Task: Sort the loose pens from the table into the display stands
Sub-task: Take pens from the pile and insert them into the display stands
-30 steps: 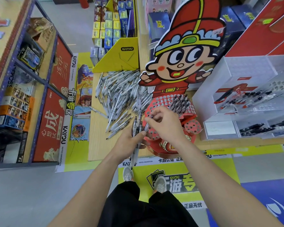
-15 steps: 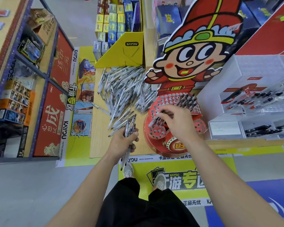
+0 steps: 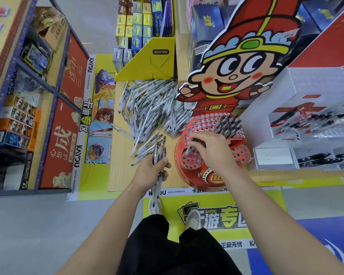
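A large heap of loose pens (image 3: 151, 108) lies on the wooden table (image 3: 119, 171). My left hand (image 3: 151, 171) grips a bundle of pens (image 3: 159, 153) near the table's front edge. My right hand (image 3: 211, 149) hovers over the red display stand (image 3: 205, 124), pinching a single pen (image 3: 189, 149) whose tip points down at the holes of the lower tier. A cluster of dark pens (image 3: 227, 124) stands in holes on the upper tier.
A cartoon character cutout (image 3: 240, 62) rises behind the stand. A yellow cardboard display (image 3: 155, 62) sits at the table's back. White acrylic pen racks (image 3: 314, 124) stand to the right. Blue shelving with boxes (image 3: 22, 108) lines the left.
My right hand drew a pen from the bundle in my left hand and carried it over the red stand. My left hand pulled back left with the bundle.
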`<act>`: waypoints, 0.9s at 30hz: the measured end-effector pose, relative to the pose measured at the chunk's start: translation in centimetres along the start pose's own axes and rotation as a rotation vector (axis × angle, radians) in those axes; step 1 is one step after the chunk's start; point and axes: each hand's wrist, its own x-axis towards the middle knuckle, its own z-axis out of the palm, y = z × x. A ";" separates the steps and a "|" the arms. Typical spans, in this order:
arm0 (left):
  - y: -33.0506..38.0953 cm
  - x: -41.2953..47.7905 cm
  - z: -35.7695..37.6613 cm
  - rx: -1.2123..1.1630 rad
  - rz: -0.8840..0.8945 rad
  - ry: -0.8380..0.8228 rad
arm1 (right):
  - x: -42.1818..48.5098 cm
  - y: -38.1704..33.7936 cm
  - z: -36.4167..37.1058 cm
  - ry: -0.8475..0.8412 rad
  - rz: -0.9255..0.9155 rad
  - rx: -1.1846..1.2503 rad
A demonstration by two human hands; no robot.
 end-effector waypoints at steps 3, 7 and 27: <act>0.2 0.1 -0.2 -0.002 0.018 -0.013 | -0.1 0.3 0.4 -0.031 0.002 -0.081; 0.4 0.0 -0.2 -0.033 0.038 -0.017 | 0.0 0.4 0.8 -0.030 0.020 -0.075; 0.8 -0.4 0.3 -0.064 0.015 -0.028 | 0.5 0.0 0.2 -0.178 0.075 -0.122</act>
